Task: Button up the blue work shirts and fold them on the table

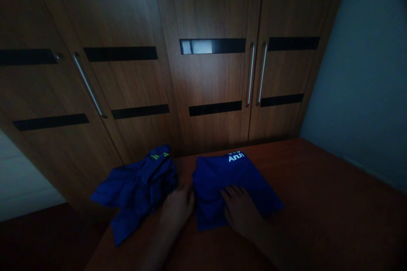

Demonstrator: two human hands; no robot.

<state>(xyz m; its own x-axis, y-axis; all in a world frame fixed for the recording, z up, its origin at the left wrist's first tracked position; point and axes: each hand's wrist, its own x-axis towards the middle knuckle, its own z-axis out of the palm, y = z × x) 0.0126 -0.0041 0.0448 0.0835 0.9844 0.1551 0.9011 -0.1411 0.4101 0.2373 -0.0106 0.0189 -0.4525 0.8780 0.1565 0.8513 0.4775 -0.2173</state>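
A dark blue garment (216, 173), folded into a flat, roughly four-sided shape with white lettering at its far edge, lies on the reddish-brown surface in front of me. My right hand (240, 209) rests on its near part, palm down, with the fingers stretched out over the cloth. At the garment's left edge is my left hand (178, 205), its fingers curled in; the dim light hides whether cloth is pinched in them. Just left of that hand lies a second blue garment (140, 186), crumpled, with small yellow-green marks near its top.
The reddish-brown surface (318, 203) extends to the right, up to a pale wall (359, 84). Behind it stands a wooden wardrobe (213, 76) with closed doors, black strips and metal handles (251, 74). The left end of the surface drops off beneath the crumpled garment.
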